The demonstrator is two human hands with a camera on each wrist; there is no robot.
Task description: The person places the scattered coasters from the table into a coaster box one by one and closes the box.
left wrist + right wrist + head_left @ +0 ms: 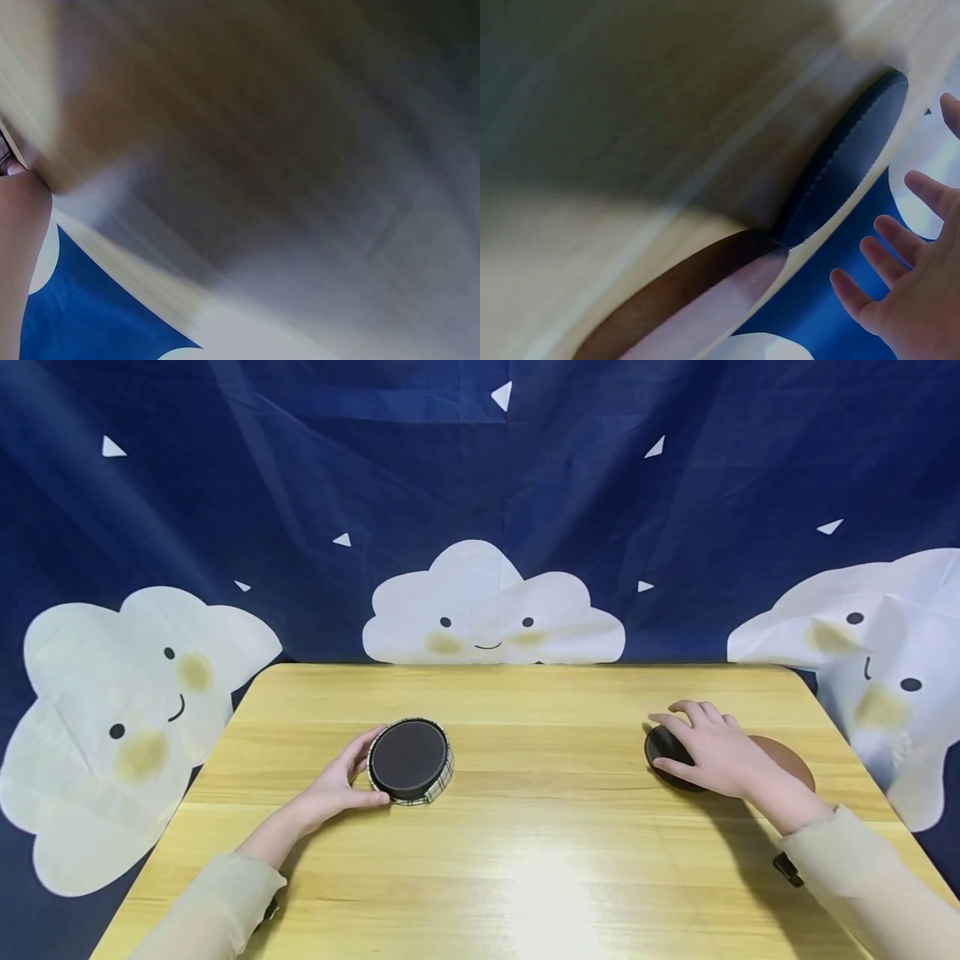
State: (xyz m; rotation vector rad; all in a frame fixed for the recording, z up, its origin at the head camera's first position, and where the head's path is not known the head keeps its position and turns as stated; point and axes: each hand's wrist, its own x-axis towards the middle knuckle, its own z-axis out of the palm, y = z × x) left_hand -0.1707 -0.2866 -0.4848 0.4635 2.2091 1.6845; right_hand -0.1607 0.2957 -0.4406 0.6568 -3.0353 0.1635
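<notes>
At the left of the head view, my left hand point(333, 787) grips a round coaster holder point(444, 783) with plaid sides, thumb at the near side and fingers round the far left. A black stitched coaster point(408, 758) lies within its rim. My right hand point(723, 753) is over another black coaster point(663, 743) on the table. In the right wrist view its fingers point(889, 262) are spread and hold nothing, apart from that stitched coaster point(855, 154). A brown coaster point(791, 762) lies beside the black one, partly hidden under the hand and wrist.
The wooden table point(525, 710) has a rounded far edge. Behind it hangs a dark blue cloth point(465, 477) printed with smiling clouds. Light glares off the near middle of the tabletop. The left wrist view mostly shows blurred tabletop.
</notes>
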